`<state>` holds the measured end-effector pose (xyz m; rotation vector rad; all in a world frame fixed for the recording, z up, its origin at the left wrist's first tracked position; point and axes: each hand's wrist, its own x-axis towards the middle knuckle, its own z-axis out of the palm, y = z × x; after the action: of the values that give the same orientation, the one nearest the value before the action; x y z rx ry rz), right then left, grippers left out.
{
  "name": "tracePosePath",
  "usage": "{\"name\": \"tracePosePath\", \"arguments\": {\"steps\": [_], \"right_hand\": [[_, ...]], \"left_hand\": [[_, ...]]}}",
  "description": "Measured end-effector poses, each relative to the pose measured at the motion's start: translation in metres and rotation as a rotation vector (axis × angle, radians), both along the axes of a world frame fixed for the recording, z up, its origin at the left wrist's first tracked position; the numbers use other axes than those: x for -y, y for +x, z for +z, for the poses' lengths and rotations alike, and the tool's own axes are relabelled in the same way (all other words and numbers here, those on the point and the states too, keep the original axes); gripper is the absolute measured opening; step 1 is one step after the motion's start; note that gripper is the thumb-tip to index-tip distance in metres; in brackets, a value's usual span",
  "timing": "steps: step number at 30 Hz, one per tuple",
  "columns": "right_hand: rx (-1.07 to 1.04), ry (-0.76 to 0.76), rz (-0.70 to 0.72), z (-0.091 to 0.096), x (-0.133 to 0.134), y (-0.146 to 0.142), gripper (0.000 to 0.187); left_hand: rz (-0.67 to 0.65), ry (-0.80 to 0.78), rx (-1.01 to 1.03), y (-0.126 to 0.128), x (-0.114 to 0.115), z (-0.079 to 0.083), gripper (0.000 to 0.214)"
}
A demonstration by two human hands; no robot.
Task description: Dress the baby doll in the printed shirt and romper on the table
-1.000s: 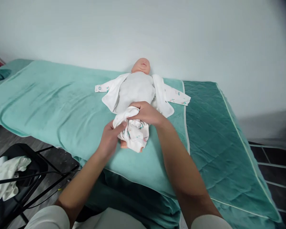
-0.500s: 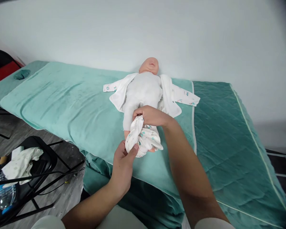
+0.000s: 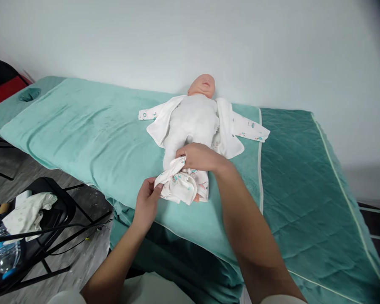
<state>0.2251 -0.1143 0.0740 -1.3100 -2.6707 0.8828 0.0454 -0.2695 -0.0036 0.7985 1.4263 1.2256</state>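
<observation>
A baby doll [image 3: 194, 116] with a white cloth body lies on its back, head toward the wall. Its arms are in the sleeves of an open white printed baby jacket [image 3: 231, 141], spread out on both sides. Bunched around the doll's lower legs are white printed baby pants [image 3: 182, 185]. My left hand [image 3: 148, 198] pinches the left edge of the pants near the foot. Higher up, over the doll's legs, my right hand [image 3: 199, 157] is closed on the pants' upper edge. Its fingertips are partly hidden. The doll's feet are mostly covered by the fabric.
The doll lies on a padded bed with a light green cover [image 3: 82, 126]; a darker quilted cover [image 3: 304, 177] is at the right. A white wall [image 3: 272, 50] stands behind. At lower left, a black folding chair [image 3: 58, 202] holds a cloth [image 3: 30, 215] and a plastic bottle [image 3: 8, 255].
My left hand has moved left and slightly up, drawing the pants' edge out to the left over the doll's leg. My right hand keeps its grip in nearly the same place.
</observation>
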Motion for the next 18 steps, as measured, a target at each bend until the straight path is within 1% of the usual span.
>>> {"name": "tracePosePath", "arguments": {"steps": [3, 5, 7, 8, 10, 13, 18], "right_hand": [[0.047, 0.047, -0.012, -0.003, 0.001, 0.0, 0.017], [0.06, 0.057, -0.001, -0.004, 0.001, 0.0, 0.016], [0.049, 0.055, 0.01, -0.005, 0.0, 0.0, 0.014], [0.04, 0.052, 0.011, -0.006, 0.0, 0.0, 0.013], [0.021, 0.045, 0.007, -0.007, -0.001, 0.001, 0.014], [-0.034, 0.017, 0.014, -0.008, -0.002, 0.003, 0.017], [-0.179, -0.07, 0.054, -0.011, -0.005, 0.009, 0.021]], "left_hand": [[-0.147, -0.041, -0.049, -0.008, -0.009, 0.01, 0.034], [-0.199, -0.068, -0.052, -0.01, -0.009, 0.015, 0.039], [-0.222, -0.077, -0.015, -0.011, -0.008, 0.017, 0.044], [-0.235, -0.073, 0.003, -0.011, -0.008, 0.017, 0.044], [-0.255, -0.053, 0.005, -0.012, -0.008, 0.016, 0.034], [-0.268, 0.0, -0.05, -0.013, -0.013, 0.012, 0.02], [-0.242, 0.124, -0.101, -0.019, -0.03, 0.004, 0.016]]}}
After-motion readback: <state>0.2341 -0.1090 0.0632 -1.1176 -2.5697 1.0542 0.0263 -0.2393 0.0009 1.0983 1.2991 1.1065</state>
